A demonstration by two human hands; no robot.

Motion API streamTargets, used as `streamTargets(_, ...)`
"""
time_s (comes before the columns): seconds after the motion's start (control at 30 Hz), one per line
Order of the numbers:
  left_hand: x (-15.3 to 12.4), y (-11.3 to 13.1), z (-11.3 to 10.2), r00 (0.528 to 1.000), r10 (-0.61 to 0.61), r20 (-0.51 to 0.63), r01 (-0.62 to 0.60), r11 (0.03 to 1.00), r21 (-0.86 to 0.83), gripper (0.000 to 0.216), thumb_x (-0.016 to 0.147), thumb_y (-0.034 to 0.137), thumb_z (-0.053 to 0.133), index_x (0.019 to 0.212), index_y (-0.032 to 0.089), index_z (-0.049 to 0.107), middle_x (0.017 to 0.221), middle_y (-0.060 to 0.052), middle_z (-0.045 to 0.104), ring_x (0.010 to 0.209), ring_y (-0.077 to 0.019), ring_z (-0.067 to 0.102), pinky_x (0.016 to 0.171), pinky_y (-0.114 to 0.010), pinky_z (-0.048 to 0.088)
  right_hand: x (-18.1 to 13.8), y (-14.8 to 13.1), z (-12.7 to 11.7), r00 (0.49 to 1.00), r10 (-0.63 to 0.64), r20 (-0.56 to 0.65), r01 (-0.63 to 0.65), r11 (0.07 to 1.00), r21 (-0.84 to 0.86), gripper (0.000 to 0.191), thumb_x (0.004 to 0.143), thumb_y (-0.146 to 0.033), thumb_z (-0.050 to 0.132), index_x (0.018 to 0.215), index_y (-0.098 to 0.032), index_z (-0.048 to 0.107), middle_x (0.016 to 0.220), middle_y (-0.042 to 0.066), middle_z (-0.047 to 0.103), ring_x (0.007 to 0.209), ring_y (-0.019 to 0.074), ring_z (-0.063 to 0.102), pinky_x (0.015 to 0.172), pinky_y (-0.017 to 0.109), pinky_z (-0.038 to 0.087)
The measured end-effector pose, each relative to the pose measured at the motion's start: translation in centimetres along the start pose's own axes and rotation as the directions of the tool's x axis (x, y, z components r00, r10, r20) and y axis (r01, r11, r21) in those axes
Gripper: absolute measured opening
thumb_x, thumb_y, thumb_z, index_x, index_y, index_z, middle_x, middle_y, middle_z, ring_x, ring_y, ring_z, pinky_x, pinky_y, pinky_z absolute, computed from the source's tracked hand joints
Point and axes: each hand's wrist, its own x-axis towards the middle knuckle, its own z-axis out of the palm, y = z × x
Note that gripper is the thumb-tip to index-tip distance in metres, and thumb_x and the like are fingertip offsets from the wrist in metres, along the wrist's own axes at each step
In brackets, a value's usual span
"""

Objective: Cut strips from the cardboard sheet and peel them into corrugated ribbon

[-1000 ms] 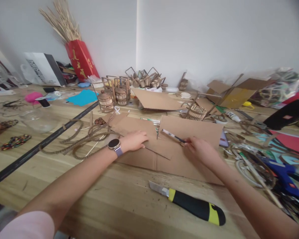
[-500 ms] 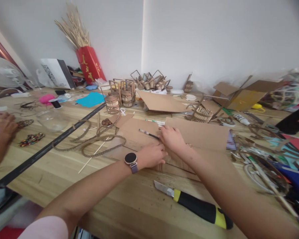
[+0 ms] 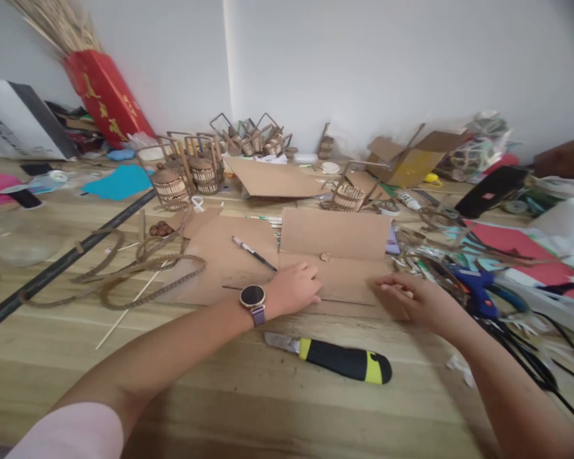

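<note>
A flat brown cardboard sheet lies on the wooden table. My left hand, with a watch on its wrist, rests on the sheet's near edge, fingers curled down against it. My right hand lies flat on the sheet's right near corner, fingers stretched out. A pen lies loose on the cardboard to the left of my left hand. A black and yellow utility knife, blade out, lies on the table just in front of both hands.
Woven cardboard baskets and more cardboard pieces stand behind the sheet. Braided strips and a long black bar lie at left. A blue glue gun, wire and coloured paper crowd the right. A red box leans on the wall.
My right hand has let go of the pen, now lying on the cardboard, and has moved right to the sheet's near corner. The view has swung right.
</note>
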Motion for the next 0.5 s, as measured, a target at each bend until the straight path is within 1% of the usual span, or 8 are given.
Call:
streamTargets(0.1,1.8,1.3,0.5,0.999,0.039,-0.014,-0.039,0.999,-0.021,0.025,0.093,0.036,0.062,0.100,0.013,0.068,0.103,-0.011,0.060,0.101,-0.0240,0.054,0.081,-0.033,0.045,-1.7,1.1,0.1,1.000,0.029,0.012,-0.029,0.998,0.051,0.041,0.088,-0.050,0.044,0.101,-0.023,0.071,0.105,0.010,0.075,0.087,0.0237,0.070,0.073,0.037,0.057)
streamTargets(0.17,2.9,2.1,0.8,0.998,0.054,-0.014,-0.055,0.998,-0.032,0.025,0.094,0.036,0.061,0.101,0.013,0.068,0.104,-0.011,0.060,0.101,-0.0243,0.054,0.081,-0.033,0.045,-2.2,1.6,0.3,0.999,0.030,0.017,-0.031,0.997,0.073,0.041,0.089,-0.049,0.045,0.104,-0.022,0.071,0.109,0.011,0.074,0.092,0.0242,0.070,0.081,0.041,0.056)
streamTargets(0.23,3.9,2.9,1.1,0.998,0.065,-0.009,-0.065,0.997,-0.042,0.025,0.094,0.036,0.061,0.101,0.014,0.068,0.103,-0.010,0.060,0.101,-0.0247,0.054,0.080,-0.033,0.045,-2.3,2.1,0.4,0.999,0.016,0.031,-0.019,0.996,0.082,0.038,0.087,-0.046,0.048,0.106,-0.022,0.071,0.112,0.011,0.073,0.100,0.0256,0.068,0.091,0.045,0.053)
streamTargets(0.3,4.5,3.4,1.2,0.997,0.073,-0.004,-0.073,0.996,-0.051,0.025,0.094,0.037,0.061,0.100,0.014,0.068,0.102,-0.010,0.060,0.100,-0.0249,0.053,0.080,-0.033,0.044,-2.4,2.5,0.5,0.999,0.002,0.052,-0.006,0.997,0.082,0.035,0.085,-0.042,0.051,0.105,-0.022,0.072,0.114,0.011,0.072,0.106,0.0267,0.066,0.097,0.048,0.050)
streamTargets(0.4,4.4,3.5,1.0,0.995,0.095,0.005,-0.095,0.993,-0.065,0.025,0.094,0.036,0.060,0.100,0.013,0.067,0.103,-0.010,0.061,0.098,-0.0239,0.053,0.081,-0.033,0.044,-2.5,3.1,0.5,0.997,-0.001,0.076,-0.005,0.997,0.076,0.035,0.084,-0.038,0.051,0.106,-0.022,0.073,0.117,0.011,0.071,0.109,0.0270,0.065,0.100,0.049,0.048)
streamTargets(0.5,3.0,2.7,0.5,0.988,0.153,0.033,-0.150,0.985,-0.086,0.022,0.095,0.033,0.060,0.106,0.015,0.065,0.109,-0.008,0.063,0.100,-0.0226,0.053,0.085,-0.033,0.043,-2.8,3.3,0.3,0.996,0.016,0.086,-0.021,0.998,0.060,0.038,0.085,-0.038,0.049,0.110,-0.020,0.073,0.120,0.013,0.069,0.112,0.0274,0.063,0.102,0.049,0.047)
